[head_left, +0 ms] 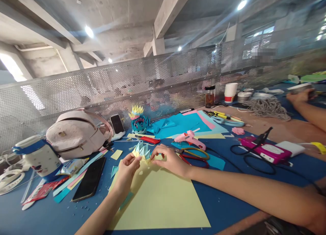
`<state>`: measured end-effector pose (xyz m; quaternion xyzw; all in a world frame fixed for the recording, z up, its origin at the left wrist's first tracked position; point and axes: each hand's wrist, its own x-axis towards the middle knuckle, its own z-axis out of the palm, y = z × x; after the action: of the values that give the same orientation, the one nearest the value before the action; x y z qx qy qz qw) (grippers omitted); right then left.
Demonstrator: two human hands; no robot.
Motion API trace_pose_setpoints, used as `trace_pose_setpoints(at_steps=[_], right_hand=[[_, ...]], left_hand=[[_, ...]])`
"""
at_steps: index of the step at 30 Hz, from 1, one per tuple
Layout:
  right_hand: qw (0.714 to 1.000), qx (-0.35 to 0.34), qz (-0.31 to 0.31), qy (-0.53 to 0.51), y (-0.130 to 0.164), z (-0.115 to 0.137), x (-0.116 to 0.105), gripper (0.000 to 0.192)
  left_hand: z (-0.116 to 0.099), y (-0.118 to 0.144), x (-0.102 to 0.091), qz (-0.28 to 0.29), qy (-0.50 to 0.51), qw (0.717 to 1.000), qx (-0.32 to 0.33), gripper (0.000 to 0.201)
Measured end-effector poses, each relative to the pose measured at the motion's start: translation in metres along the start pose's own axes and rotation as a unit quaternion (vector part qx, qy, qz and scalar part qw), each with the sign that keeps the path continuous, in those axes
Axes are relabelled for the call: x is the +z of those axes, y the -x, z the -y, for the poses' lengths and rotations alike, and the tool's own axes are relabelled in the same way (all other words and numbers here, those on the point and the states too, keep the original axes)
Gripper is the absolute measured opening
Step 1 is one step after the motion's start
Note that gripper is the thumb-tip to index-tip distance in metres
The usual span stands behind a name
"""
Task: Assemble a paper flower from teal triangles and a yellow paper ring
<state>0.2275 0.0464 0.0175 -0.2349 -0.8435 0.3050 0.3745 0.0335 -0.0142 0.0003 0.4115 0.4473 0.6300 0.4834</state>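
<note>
Between my hands sits a small folded-paper flower (142,150) with pale blue points above and yellow petals round its base. My left hand (127,167) pinches its left side between thumb and fingers. My right hand (169,160) is curled, with its fingertips closed on a yellow petal at the right side. Beneath them lies a large pale yellow paper sheet (160,201). Scissors (196,155) with red and yellow handles rest just beyond my right hand. A red utility knife (150,140) lies behind the flower, and a pink glue gun (189,139) is to its right.
A finished-looking blue, pink and yellow paper flower (139,121) stands at the back beside blue paper sheets (188,123). At left are a backpack (73,133), a tumbler (40,157) and a phone (89,179). A magenta power strip (266,151) and another person's hand (302,96) are at right.
</note>
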Motion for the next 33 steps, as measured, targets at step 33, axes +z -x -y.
trace_pose_setpoints(at_steps=[33], right_hand=[[0.996, 0.057, 0.004, -0.071, -0.0007, 0.0049, 0.0023, 0.022]], left_hand=[[-0.0035, 0.0045, 0.0049, 0.058, 0.021, 0.998, -0.032, 0.032]])
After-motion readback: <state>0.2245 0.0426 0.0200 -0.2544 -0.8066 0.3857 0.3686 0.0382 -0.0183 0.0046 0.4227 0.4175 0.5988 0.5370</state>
